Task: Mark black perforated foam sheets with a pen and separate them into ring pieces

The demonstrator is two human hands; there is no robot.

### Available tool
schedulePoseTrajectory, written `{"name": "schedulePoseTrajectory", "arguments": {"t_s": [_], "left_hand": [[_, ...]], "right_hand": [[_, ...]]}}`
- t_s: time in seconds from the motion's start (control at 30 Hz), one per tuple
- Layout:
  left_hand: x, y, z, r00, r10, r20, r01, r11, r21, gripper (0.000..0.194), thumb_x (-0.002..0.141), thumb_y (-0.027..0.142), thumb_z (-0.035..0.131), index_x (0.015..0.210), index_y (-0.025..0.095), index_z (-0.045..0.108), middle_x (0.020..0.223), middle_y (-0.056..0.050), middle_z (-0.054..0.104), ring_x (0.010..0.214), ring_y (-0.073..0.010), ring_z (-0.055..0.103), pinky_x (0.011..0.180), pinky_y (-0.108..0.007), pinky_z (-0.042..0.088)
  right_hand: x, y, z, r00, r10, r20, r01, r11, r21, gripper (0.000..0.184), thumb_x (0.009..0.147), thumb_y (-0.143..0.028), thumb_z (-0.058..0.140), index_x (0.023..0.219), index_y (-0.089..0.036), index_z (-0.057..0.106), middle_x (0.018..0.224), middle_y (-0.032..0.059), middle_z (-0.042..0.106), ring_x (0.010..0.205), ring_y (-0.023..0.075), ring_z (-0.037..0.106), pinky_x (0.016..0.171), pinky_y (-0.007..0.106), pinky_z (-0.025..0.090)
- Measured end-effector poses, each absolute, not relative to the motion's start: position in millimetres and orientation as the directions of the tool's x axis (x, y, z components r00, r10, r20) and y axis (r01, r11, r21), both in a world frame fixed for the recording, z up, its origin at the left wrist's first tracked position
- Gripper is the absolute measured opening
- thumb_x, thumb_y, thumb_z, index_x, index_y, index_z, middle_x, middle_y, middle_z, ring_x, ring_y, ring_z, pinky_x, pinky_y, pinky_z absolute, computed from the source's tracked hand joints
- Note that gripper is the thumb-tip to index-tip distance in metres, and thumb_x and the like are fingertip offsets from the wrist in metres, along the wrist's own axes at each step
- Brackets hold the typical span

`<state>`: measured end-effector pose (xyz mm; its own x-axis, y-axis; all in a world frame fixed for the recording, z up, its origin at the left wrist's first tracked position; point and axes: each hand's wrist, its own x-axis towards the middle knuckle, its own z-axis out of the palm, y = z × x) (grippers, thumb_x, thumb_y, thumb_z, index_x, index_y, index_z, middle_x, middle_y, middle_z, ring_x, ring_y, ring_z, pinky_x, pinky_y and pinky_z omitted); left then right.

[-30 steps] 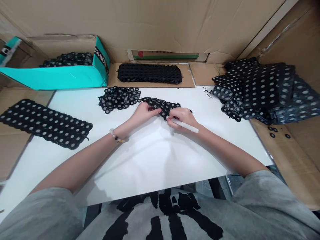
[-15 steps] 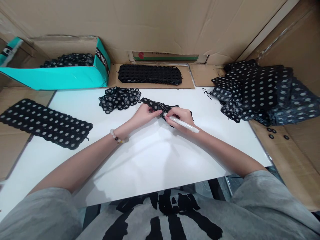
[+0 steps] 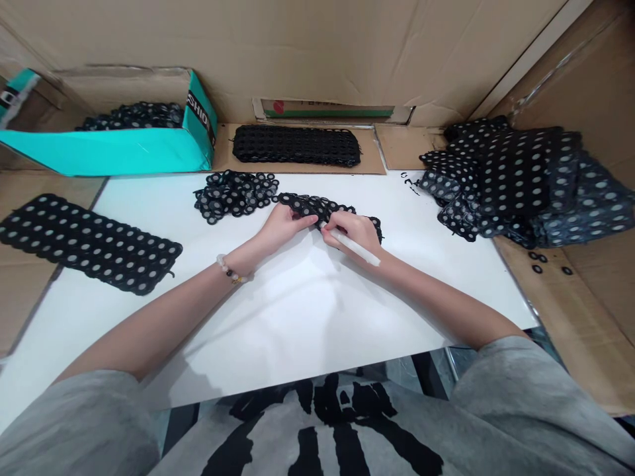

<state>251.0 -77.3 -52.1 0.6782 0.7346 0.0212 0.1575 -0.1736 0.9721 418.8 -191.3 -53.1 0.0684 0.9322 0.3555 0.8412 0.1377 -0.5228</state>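
Note:
A black sheet of joined rings (image 3: pixel 317 206) lies on the white table top (image 3: pixel 307 311), a little beyond the middle. My left hand (image 3: pixel 284 223) pinches its near edge with closed fingers. My right hand (image 3: pixel 351 233) grips a white stick-shaped tool (image 3: pixel 353 246), its tip pressed to the sheet next to my left fingertips. A heap of loose black rings (image 3: pixel 234 192) lies just left of the sheet.
A perforated black sheet (image 3: pixel 89 243) rests at the table's left edge. A big stack of such sheets (image 3: pixel 526 177) fills the right side. A teal box (image 3: pixel 114 142) with black rings and a flat black stack (image 3: pixel 296 145) stand at the back. Cardboard walls surround.
My right hand with the white tool has shifted left along the sheet, closer to my left fingers. The left hand has barely moved.

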Motion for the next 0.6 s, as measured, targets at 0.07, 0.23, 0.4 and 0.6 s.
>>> {"name": "schedulePoseTrajectory", "arguments": {"t_s": [0.07, 0.23, 0.4, 0.6], "left_hand": [[250.7, -78.7, -50.4, 0.672, 0.74, 0.011, 0.15, -0.151, 0.977, 0.035, 0.074, 0.046, 0.077, 0.088, 0.014, 0.071, 0.097, -0.011, 0.076, 0.096, -0.0281, 0.067, 0.086, -0.038, 0.056], [251.9, -77.4, -52.6, 0.669, 0.742, 0.033, 0.159, -0.187, 0.97, 0.037, 0.071, 0.044, 0.079, 0.092, 0.013, 0.072, 0.103, -0.01, 0.077, 0.1, -0.0283, 0.068, 0.09, -0.039, 0.056], [252.5, -75.4, -55.5, 0.682, 0.73, 0.038, 0.17, -0.209, 0.963, 0.041, 0.072, 0.045, 0.079, 0.096, 0.013, 0.073, 0.109, -0.011, 0.077, 0.104, -0.0289, 0.067, 0.092, -0.039, 0.055], [253.3, -79.4, -46.9, 0.708, 0.705, 0.039, 0.198, -0.251, 0.948, 0.04, 0.074, 0.044, 0.076, 0.098, 0.013, 0.073, 0.111, -0.01, 0.078, 0.105, -0.029, 0.068, 0.093, -0.039, 0.056]], "right_hand": [[417.9, -190.9, -52.2, 0.077, 0.934, 0.348, 0.852, 0.12, -0.51, 0.013, 0.087, -0.028, 0.059, 0.076, -0.022, 0.063, 0.077, 0.0006, 0.068, 0.07, 0.0155, 0.06, 0.061, 0.026, 0.034], [416.1, -189.0, -52.9, 0.092, 0.937, 0.336, 0.872, 0.087, -0.482, 0.013, 0.087, -0.029, 0.06, 0.077, -0.023, 0.065, 0.081, 0.0003, 0.071, 0.072, 0.0159, 0.061, 0.059, 0.026, 0.032], [416.2, -187.6, -51.7, 0.1, 0.942, 0.322, 0.874, 0.072, -0.481, 0.012, 0.085, -0.029, 0.062, 0.076, -0.023, 0.065, 0.081, 0.0001, 0.072, 0.07, 0.0159, 0.06, 0.058, 0.026, 0.03], [420.2, -187.1, -49.4, 0.082, 0.95, 0.303, 0.853, 0.09, -0.513, 0.011, 0.083, -0.029, 0.063, 0.074, -0.023, 0.065, 0.079, 0.0007, 0.071, 0.068, 0.0161, 0.058, 0.061, 0.027, 0.033]]}}
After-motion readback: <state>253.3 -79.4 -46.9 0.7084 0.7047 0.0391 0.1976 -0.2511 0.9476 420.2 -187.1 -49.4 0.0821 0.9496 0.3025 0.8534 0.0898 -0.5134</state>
